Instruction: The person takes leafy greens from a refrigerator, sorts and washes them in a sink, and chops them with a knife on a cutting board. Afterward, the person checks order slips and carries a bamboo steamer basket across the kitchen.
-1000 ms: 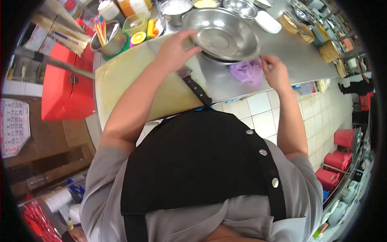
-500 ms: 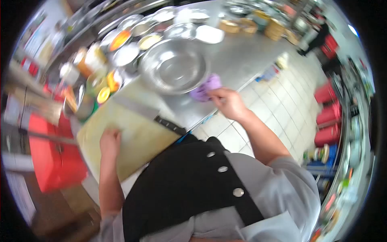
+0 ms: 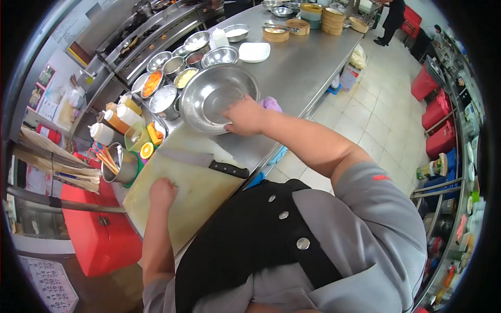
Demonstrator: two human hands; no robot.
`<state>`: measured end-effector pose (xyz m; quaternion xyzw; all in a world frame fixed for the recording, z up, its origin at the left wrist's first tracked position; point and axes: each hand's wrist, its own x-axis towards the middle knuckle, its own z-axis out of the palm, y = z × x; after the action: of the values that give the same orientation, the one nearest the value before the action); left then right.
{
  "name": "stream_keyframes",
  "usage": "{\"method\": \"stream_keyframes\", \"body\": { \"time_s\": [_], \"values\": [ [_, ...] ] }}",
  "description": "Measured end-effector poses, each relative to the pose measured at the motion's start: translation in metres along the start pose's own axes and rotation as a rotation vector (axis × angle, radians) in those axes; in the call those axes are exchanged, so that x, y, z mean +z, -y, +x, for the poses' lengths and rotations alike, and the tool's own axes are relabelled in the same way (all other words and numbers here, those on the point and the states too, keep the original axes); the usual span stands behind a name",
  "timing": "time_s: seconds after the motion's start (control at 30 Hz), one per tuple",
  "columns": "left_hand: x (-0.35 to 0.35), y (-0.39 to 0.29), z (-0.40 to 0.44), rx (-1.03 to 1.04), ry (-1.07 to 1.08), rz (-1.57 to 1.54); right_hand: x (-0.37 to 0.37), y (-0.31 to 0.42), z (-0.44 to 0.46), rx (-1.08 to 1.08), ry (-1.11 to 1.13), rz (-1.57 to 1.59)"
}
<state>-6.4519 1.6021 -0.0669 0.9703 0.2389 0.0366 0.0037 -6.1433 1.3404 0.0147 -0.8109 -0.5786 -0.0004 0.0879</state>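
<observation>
My left hand (image 3: pixel 163 192) is closed above the pale cutting board (image 3: pixel 195 195). A tiny dark sliver shows at its fingertips, too small to name. My right hand (image 3: pixel 246 116) reaches over the near rim of a perforated metal colander (image 3: pixel 194 101), thumb and fingers apart inside it; I see nothing held there. A kitchen knife with a black handle (image 3: pixel 228 168) lies across the far side of the board, its blade pointing left. Just right of the colander, a crumpled purple cloth (image 3: pixel 271 104) rests on the steel counter, partly hidden by my right forearm.
Metal bowls with ingredients (image 3: pixel 152 83) crowd behind the colander, beside a white dish (image 3: pixel 254 52). Squeeze bottles (image 3: pixel 115 120), a halved orange (image 3: pixel 147 151) and a utensil pot (image 3: pixel 125 164) stand left. Bamboo steamers (image 3: pixel 333 22) sit farther along. A red cooler (image 3: pixel 102 235) stands below; another person (image 3: pixel 392 22) is far right.
My right hand has moved left from the purple cloth into the colander. My left hand stays closed over the board. The camera view has shifted.
</observation>
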Motion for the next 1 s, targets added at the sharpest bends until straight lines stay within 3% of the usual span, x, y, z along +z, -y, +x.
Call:
{"method": "stream_keyframes", "body": {
  "time_s": [0.1,0.2,0.23,0.3,0.4,0.47,0.5,0.7,0.9,1.0],
  "values": [
    [-0.024,-0.006,0.003,-0.145,0.050,-0.194,-0.012,0.011,-0.006,-0.025,0.157,-0.037],
    [-0.033,-0.004,0.033,-0.207,-0.044,-0.334,0.013,-0.004,0.006,-0.089,0.204,-0.187],
    [-0.047,-0.017,0.043,-0.152,-0.160,-0.408,0.010,-0.003,0.004,-0.088,0.115,-0.167],
    [-0.081,-0.047,0.065,-0.118,-0.177,-0.296,-0.006,-0.003,0.005,-0.088,-0.055,-0.101],
    [-0.086,-0.072,0.104,0.071,-0.279,-0.560,-0.031,0.002,0.004,-0.050,-0.326,0.084],
    [-0.084,-0.083,0.132,0.173,-0.271,-0.505,-0.050,0.004,0.003,-0.074,-0.384,0.080],
    [-0.102,-0.097,0.130,0.088,-0.170,-0.505,-0.056,0.003,0.004,-0.114,-0.418,0.060],
    [-0.094,-0.059,0.132,0.086,-0.255,-0.637,-0.065,-0.006,0.003,-0.249,-0.477,-0.037],
    [-0.079,-0.003,0.047,-0.107,0.138,-0.180,-0.024,-0.011,0.002,-0.258,-0.379,-0.126],
    [-0.037,0.013,0.006,0.009,0.153,-0.221,-0.007,-0.008,-0.001,-0.232,-0.313,-0.155]
  ]
}}
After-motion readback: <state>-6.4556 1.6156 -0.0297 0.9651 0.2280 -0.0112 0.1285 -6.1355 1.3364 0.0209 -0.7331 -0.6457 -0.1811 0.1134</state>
